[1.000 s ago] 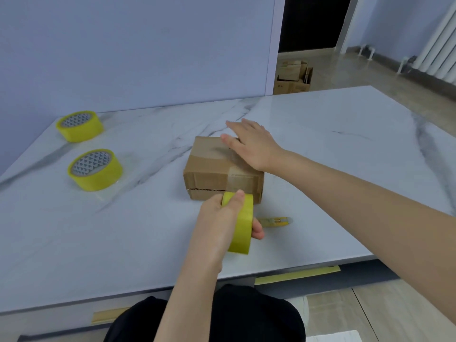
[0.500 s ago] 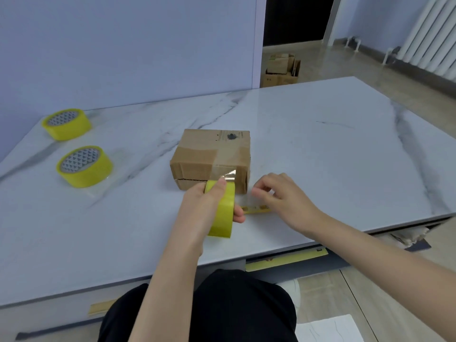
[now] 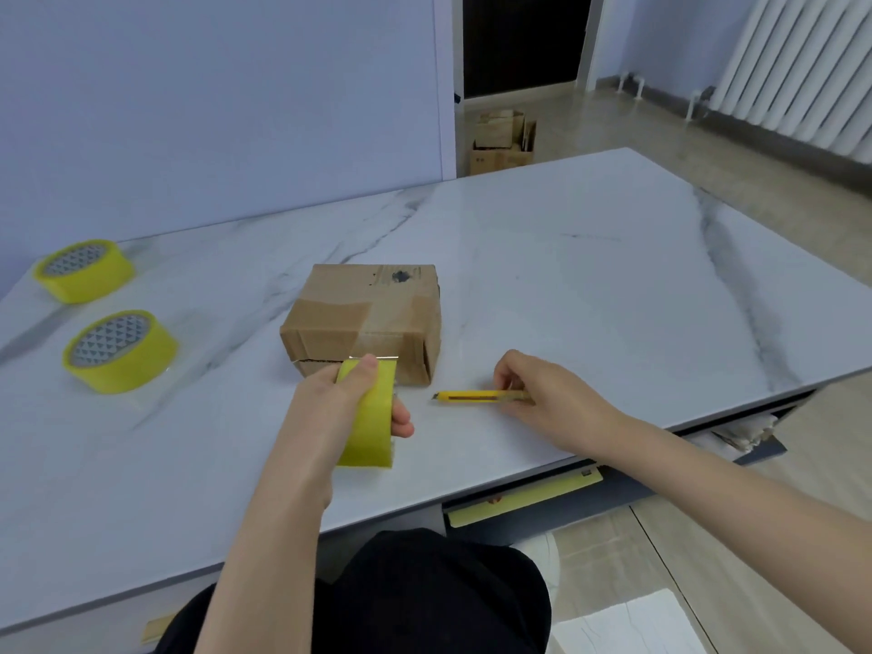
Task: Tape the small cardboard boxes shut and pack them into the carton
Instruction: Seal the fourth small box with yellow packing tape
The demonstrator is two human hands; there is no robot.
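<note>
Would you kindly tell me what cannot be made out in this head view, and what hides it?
1. Head view: the tape strip's end at the small box, covered by the left hand gripping the tape roll.
2. Head view: the utility knife rear end, under the right hand; its blade is too small to judge.
3. Head view: contents of the floor cartons, too far and small.

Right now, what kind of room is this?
Probably a room in a home, set up for packing. A radiator lines the wall, tape rolls and a small box sit on the table, and more boxes stand on the floor.
</note>
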